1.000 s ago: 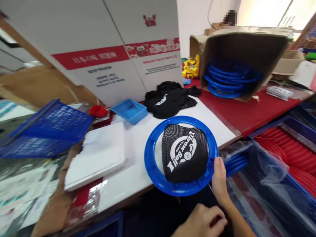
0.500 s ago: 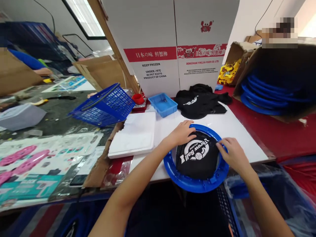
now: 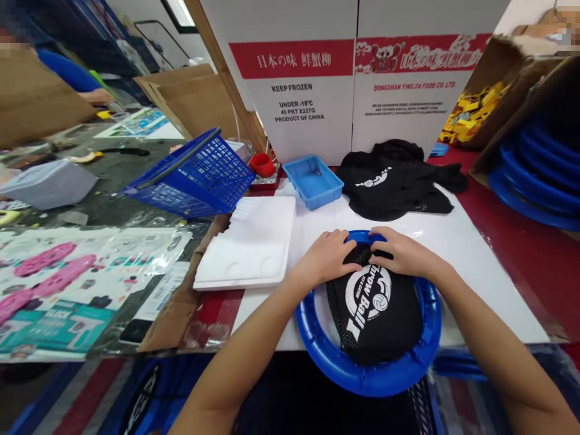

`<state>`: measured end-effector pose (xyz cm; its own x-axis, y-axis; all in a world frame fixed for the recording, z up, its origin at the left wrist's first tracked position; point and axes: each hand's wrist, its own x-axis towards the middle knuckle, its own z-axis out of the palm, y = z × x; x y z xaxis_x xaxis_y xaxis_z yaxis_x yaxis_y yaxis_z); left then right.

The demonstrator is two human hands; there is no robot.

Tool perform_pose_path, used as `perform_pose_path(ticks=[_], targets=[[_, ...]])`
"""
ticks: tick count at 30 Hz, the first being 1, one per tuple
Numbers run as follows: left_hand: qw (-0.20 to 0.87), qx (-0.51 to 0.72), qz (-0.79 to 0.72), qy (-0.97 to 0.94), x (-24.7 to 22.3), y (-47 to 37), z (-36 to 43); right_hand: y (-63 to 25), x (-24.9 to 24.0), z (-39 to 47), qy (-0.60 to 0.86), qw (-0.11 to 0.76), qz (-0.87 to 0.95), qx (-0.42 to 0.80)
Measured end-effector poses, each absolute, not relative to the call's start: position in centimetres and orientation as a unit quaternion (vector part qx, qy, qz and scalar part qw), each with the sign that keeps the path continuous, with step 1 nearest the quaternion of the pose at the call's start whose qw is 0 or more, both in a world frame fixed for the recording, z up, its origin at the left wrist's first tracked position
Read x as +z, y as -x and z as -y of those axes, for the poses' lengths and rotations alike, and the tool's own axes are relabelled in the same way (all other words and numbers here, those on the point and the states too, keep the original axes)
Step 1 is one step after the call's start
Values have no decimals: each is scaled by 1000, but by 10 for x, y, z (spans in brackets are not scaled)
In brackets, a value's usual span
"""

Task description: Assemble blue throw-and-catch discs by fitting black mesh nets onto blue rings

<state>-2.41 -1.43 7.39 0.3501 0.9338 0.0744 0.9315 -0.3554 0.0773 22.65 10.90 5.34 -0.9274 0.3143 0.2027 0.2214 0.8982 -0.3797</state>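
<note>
A blue plastic ring (image 3: 369,383) overhangs the front edge of the white work surface, its far side away from me. Black fabric with mesh parts and a white "Throw Ball" print (image 3: 389,320) lies across its opening, with a gap at the left. My left hand (image 3: 330,258) is closed over the far rim, thumb on the fabric. Close beside it, my right hand (image 3: 399,251) is closed on the same rim, fingers curled at the fabric's edge. The fingers partly hide how the fabric meets the ring there.
Behind the ring lie more black fabric pieces (image 3: 389,187) and a light-blue tray (image 3: 317,184). A white foam slab (image 3: 254,254) and a blue basket (image 3: 194,181) are at left. A carton of blue rings (image 3: 525,175) stands right; a tall white carton (image 3: 308,133) closes the back.
My right hand has moved from the ring's right side to its far side, next to my left hand. The ring and its print have turned clockwise. The camera view has shifted.
</note>
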Motion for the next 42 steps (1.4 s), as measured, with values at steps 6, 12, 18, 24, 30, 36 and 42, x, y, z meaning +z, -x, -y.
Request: perform_pose_path(ticks=[6, 12, 18, 24, 30, 36, 42], targets=[[18, 42, -567, -822, 68, 22, 10, -250, 58, -91, 180, 120, 971, 106], [106, 73, -573, -809, 69, 29, 4, -248, 60, -91, 198, 81, 968, 133], [302, 205, -530, -766, 76, 57, -7, -252, 53, -103, 218, 48, 943, 245], [337, 285, -542, -715, 72, 66, -10, -246, 59, -109, 241, 80, 908, 334], [253, 312, -571, -716, 63, 58, -13, -244, 58, -118, 235, 168, 876, 387], [289, 312, -605, -673, 64, 61, -13, -243, 55, -114, 195, 227, 900, 317], [369, 312, -600, -637, 68, 67, -13, -244, 55, -108, 207, 261, 888, 317]])
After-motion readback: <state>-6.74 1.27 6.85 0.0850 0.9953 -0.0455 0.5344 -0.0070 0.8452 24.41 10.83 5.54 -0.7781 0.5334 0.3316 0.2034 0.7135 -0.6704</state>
